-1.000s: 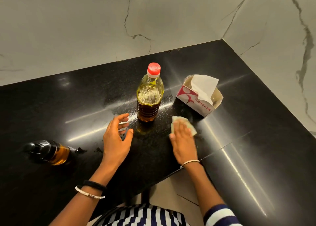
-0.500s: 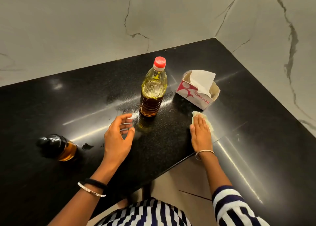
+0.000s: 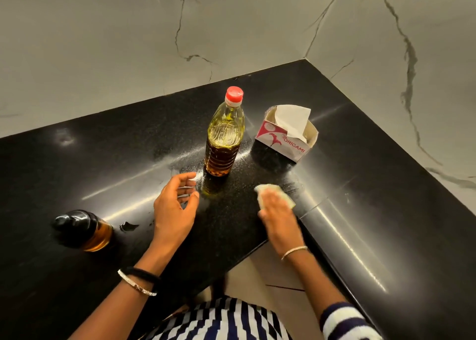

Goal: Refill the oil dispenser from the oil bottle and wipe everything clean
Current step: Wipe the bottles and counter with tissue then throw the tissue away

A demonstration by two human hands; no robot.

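1. Oil bottle (image 3: 224, 136) stands upright at mid tabletop (image 3: 373, 185).
2. Tissue box (image 3: 287, 136) sits right of it.
3. Oil dispenser (image 3: 83, 230) stands far left, nearer the front edge.
4. Tissue (image 3: 273, 192) lies before the box.

One oil bottle (image 3: 224, 138), one oil dispenser (image 3: 82, 230), one tissue box (image 3: 280, 143), one wiping tissue (image 3: 266, 187) (folded), two hands (image 3: 175, 211) (image 3: 279, 218).

Dim, warm light — long glare streaks cross the glossy black counter (image 3: 360, 211); the right hand (image 3: 277, 211) is motion-blurred, and the wide-angle lens bends the edges
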